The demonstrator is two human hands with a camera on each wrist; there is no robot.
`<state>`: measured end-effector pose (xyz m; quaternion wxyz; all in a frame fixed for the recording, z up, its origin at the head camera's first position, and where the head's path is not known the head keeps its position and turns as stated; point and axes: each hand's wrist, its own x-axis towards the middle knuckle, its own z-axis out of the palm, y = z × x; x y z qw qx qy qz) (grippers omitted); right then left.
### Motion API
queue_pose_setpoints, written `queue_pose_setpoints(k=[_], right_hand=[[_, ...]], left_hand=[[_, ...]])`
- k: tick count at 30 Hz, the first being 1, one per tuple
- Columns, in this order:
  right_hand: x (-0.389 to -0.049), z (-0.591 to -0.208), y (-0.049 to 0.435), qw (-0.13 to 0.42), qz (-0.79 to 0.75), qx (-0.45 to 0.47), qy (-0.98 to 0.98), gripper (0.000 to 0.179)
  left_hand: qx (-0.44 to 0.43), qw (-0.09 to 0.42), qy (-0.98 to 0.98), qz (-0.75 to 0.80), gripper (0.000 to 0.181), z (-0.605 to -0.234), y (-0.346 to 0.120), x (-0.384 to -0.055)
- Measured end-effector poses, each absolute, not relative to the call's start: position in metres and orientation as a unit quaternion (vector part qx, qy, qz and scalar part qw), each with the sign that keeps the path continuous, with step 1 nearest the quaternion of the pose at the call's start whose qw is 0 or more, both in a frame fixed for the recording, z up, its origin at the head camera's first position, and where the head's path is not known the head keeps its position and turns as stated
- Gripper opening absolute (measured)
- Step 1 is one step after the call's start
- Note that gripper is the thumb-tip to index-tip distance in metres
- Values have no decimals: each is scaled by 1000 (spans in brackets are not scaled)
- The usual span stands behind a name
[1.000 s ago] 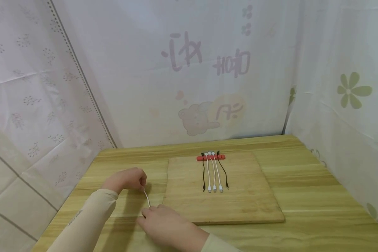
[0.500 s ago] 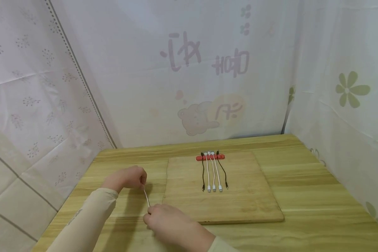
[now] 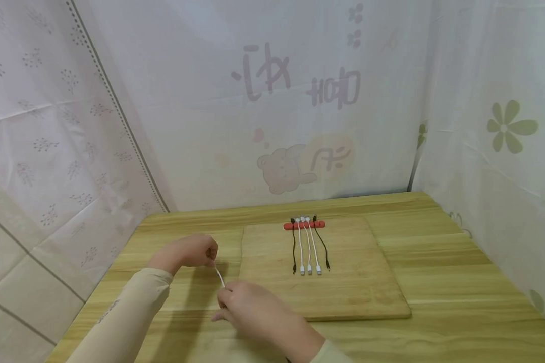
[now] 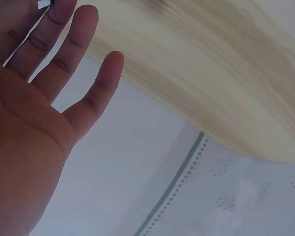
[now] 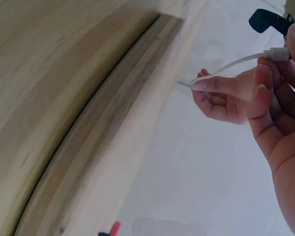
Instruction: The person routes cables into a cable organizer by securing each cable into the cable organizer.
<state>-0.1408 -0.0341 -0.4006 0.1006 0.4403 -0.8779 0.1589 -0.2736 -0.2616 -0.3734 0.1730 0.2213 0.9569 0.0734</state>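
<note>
A short white charging cable [image 3: 219, 276] stretches between my two hands over the left part of the table. My left hand [image 3: 192, 251] pinches its far end between thumb and fingertips; a metal connector tip [image 4: 43, 4] shows at the top of the left wrist view. Nearer to me, my right hand [image 3: 259, 310] holds the other end, and the right wrist view shows its white plug [image 5: 277, 54] between thumb and fingers. On the wooden board [image 3: 354, 292], a red cable clip strip [image 3: 287, 227] holds several cables side by side, white ones [image 3: 302, 247] between two black ones [image 3: 293, 247].
The board lies flat on the wood-grain table [image 3: 445, 282], its left edge close beside my right hand. Patterned white curtains [image 3: 200, 126] hang behind the table and along both sides. A dark curved object [image 5: 268, 20] appears beyond the fingers in the right wrist view.
Both hands have shifted a little right and farther from me, with the white cable still stretched between them. My right hand moved more, toward the board's left edge. The cables in the strip stay put.
</note>
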Motion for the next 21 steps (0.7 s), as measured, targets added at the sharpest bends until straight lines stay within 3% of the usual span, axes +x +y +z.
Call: queue_pose_setpoints(k=[12,21], right_hand=[[-148,-395,-4,89,254,399,-877,29],[-151,-392,16,113,279,390,-870,22]], left_hand=[[262,144,954,38,22,-362,-238,-276],[270,76,959,-38,25,-346,-211,-276]])
